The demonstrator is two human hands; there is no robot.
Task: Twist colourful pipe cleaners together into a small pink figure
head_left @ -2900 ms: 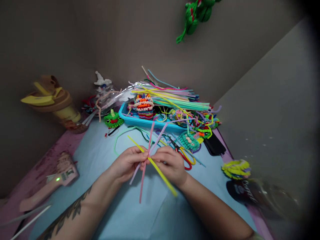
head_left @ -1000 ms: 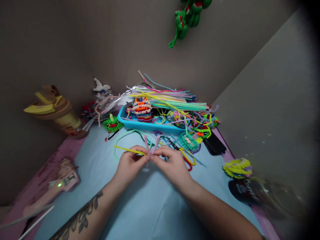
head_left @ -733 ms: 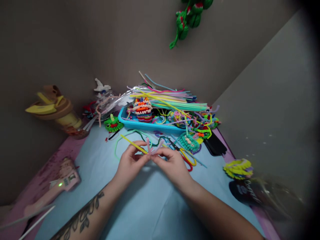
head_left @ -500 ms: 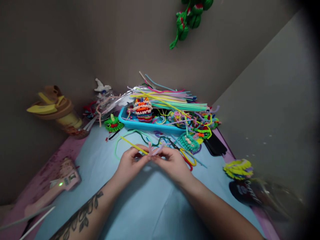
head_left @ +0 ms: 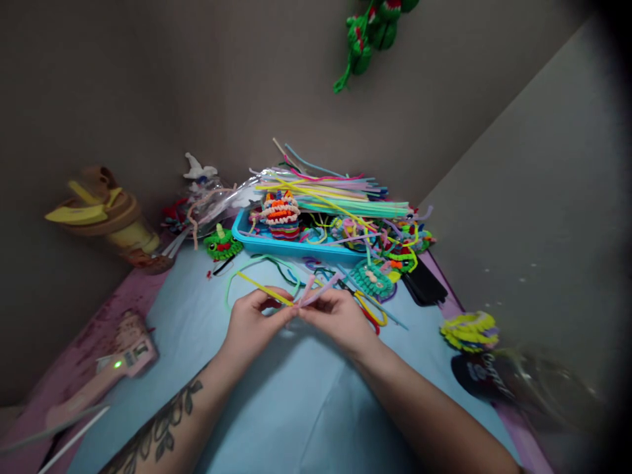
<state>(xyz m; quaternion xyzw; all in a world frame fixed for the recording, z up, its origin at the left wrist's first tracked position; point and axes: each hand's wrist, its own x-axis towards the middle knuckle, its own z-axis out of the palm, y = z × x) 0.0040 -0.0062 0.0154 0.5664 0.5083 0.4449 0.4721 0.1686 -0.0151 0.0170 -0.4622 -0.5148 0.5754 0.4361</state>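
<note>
On your right, white lettering (head_left: 488, 368) on the dark item (head_left: 473, 378) seemingly begins "Co"; you find the remainder blurred.

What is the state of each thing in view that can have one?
Left hand, pinching the yellow strip
Right hand, pinching the pink and purple strips
Yellow strip, straight
Pink and purple strips, forming a V
Pink tool, green light on
Scissors, partly hidden, opening unclear
Blue tray, uncovered, heaped
Green toys, hanging
</note>
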